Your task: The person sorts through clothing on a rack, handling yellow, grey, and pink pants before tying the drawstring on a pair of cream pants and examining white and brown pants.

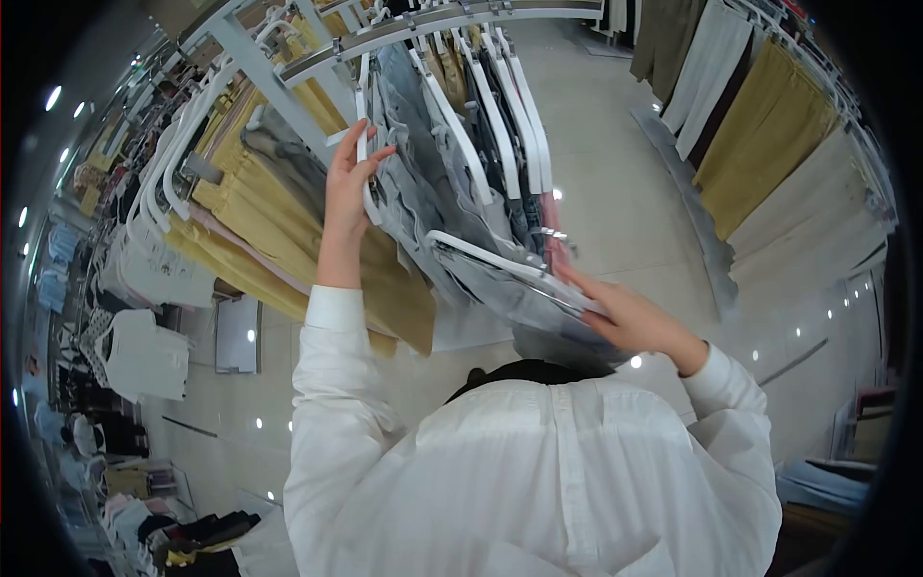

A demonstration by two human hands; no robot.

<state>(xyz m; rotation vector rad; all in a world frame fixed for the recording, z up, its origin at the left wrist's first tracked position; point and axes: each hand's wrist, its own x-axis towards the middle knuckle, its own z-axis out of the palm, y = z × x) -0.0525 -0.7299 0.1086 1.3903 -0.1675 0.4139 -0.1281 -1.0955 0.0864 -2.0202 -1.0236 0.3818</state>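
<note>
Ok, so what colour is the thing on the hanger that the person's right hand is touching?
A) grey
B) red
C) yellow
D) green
A: the right hand lies against a grey garment on a white hanger. The yellow garments hang further left on the rack, past the left hand, which grips a rack hanger.
</note>
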